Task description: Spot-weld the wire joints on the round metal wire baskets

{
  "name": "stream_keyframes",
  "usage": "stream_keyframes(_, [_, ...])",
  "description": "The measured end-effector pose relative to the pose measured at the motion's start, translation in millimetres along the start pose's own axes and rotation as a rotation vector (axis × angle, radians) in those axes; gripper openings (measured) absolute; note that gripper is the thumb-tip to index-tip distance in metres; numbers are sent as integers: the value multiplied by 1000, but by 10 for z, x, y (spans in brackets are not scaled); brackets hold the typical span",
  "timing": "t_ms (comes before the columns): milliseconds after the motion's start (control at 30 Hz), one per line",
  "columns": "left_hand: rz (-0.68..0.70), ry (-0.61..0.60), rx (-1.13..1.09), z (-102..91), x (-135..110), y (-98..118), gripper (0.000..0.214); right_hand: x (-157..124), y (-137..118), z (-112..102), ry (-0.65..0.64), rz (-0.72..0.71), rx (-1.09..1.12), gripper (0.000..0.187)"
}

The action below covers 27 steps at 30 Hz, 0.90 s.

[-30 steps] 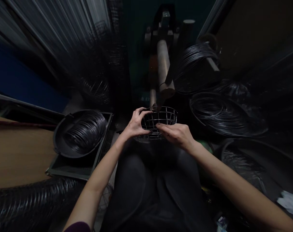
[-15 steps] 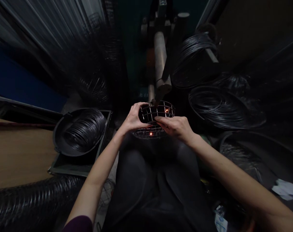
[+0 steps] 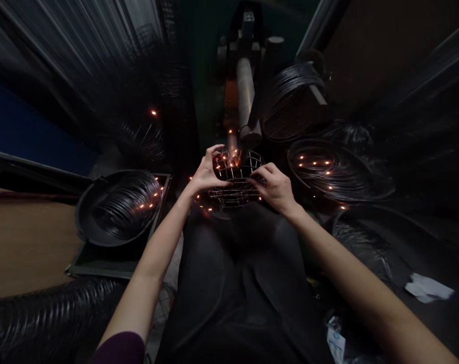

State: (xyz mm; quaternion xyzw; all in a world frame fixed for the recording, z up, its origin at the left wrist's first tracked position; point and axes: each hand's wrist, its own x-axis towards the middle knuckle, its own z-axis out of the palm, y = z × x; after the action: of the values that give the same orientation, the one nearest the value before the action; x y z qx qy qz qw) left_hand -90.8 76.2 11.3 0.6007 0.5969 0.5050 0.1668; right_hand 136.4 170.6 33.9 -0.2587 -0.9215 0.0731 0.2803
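A round wire cage (image 3: 235, 174) of dark metal rods sits at the tip of a machine's arm, above my knees. My left hand (image 3: 207, 174) grips its left side, thumb in front and fingers around the far rim. On the right, my right hand (image 3: 275, 187) pinches the cage's near edge between thumb and fingertips; whether a separate wire is in that pinch I cannot tell. Just above the cage is the machine's thick metal cylinder (image 3: 246, 98). Orange sparks glow at the cage's far rim and fly outward.
A black basin (image 3: 81, 217) with wire rings stands at the left, another basin of wire rings (image 3: 313, 172) at the right. Behind it hangs a wire coil (image 3: 290, 96). A stack of black rings (image 3: 55, 313) lies lower left. White paper (image 3: 428, 288) rests at the right.
Many more sparks have burst out to both sides. The cage has shifted and turned slightly in my hands, and my right hand's fingers have changed position on it. The view has moved a little.
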Motion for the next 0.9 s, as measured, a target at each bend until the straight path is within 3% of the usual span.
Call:
stream_keyframes(267, [-89, 0, -31, -43, 294, -115, 109, 332, 50, 113, -17, 154, 71, 18])
stream_keyframes(400, [-60, 21, -18, -50, 234, -215, 118, 246, 43, -82, 50, 171, 79, 25])
stream_keyframes(500, [-109, 38, -61, -56, -31, -338, 130, -51, 72, -451, 70, 209, 122, 37])
stream_keyframes(600, [-276, 26, -173, 5, -358, -488, 138, -502, 115, -796, -70, 264, 153, 49])
stream_keyframes(667, [-360, 55, -239, 87, -498, -582, 141, -830, 140, -888, -187, 303, 150, 50])
stream_keyframes(800, [-372, 205, -244, 193, -557, -657, 134, -1455, 170, -712, -433, 327, 255, 38])
stream_keyframes(900, [-302, 235, -140, 141, -599, -557, 125, -1817, 245, -488, -561, 280, 321, 29])
